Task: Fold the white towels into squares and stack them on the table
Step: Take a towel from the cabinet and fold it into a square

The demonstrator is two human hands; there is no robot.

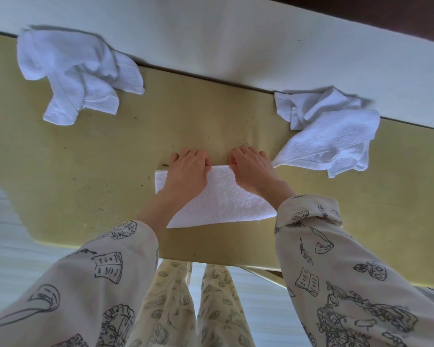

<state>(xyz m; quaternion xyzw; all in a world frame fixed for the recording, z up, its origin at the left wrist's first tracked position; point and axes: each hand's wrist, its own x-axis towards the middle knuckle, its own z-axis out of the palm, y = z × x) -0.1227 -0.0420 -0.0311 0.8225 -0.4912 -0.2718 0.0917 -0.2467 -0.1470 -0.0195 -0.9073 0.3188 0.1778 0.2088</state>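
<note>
folded towel (218, 199) long axis left-right, both hands (186, 171) gripping far edge

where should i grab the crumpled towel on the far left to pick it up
Grip the crumpled towel by the flap that sticks out towards you at its near left end, coming from the near side. That flap lies loose and flat on the table, while the rest bunches against the wall.

A folded white towel (218, 196) lies flat on the yellow-green table (85, 171). The left hand (187, 171) and right hand (252, 169) rest on its far edge, fingers curled over that edge. 2 crumpled towels lie beyond it: one far left (75, 73), one right (331, 128), just beside the right hand.
</note>
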